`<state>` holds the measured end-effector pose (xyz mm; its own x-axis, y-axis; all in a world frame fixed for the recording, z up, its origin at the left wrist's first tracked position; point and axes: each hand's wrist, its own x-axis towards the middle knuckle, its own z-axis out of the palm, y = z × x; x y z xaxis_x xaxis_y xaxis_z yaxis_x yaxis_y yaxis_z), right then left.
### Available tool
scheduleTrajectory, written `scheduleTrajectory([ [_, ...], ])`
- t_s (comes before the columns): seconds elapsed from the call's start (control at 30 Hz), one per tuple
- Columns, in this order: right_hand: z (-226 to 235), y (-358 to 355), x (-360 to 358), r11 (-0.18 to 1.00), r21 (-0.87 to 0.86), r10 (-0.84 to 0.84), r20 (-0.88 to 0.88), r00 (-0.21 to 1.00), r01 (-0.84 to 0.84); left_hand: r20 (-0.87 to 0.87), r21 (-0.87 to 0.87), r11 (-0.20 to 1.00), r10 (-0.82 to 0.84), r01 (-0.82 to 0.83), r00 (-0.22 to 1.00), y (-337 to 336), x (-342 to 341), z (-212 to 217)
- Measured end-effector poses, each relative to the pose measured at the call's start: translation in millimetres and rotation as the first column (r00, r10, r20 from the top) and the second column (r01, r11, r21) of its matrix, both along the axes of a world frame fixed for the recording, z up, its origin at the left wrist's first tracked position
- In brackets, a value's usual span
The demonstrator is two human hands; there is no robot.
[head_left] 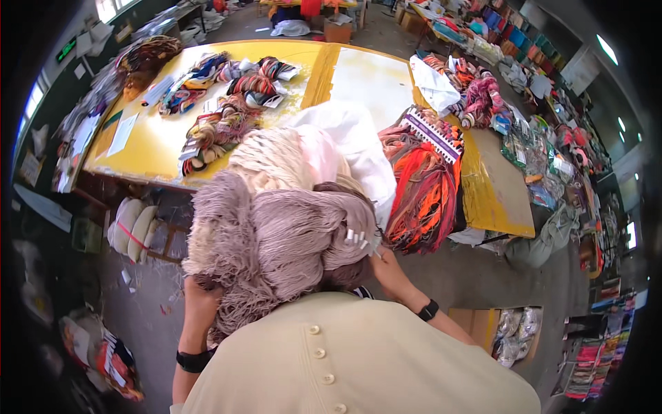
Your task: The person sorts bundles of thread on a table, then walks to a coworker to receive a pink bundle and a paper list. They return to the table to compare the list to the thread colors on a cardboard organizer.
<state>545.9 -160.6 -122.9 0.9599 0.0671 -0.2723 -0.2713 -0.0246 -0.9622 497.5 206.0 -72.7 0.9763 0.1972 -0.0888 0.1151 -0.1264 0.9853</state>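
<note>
Mauve-grey yarn [289, 234], gathered in a thick bundle, is held from either side by the left hand [201, 297] and the right hand [388, 268]; the fingers are mostly hidden by strands, so how tightly they are curled cannot be told. Dark bands [428, 310] are worn on both wrists. Just beyond, cream yarn [265, 162] and white wrapping [372, 159] are seen. Orange-red yarn [424, 207] is laid to the right on the yellow table [316, 79], multicoloured skeins [221, 127] to the left.
</note>
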Motion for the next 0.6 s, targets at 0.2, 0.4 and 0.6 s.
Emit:
scheduleTrajectory([
  [0.2,-22.3,-8.9,45.4,0.977,0.091,-0.179,-0.136,0.974,0.193,-0.204,0.200,0.963,-0.139,0.180,0.969,-3.7,107.1,8.1],
  [0.4,-29.4,-41.5,137.8,0.982,-0.046,-0.187,-0.102,0.977,0.183,0.108,0.440,0.896,-0.111,0.053,0.988,-44.7,187.1,45.7],
  [0.6,-25.1,-78.9,247.4,0.938,0.301,-0.199,0.060,0.978,0.172,0.362,0.448,0.889,-0.082,-0.096,0.928,-98.8,290.9,16.4],
])
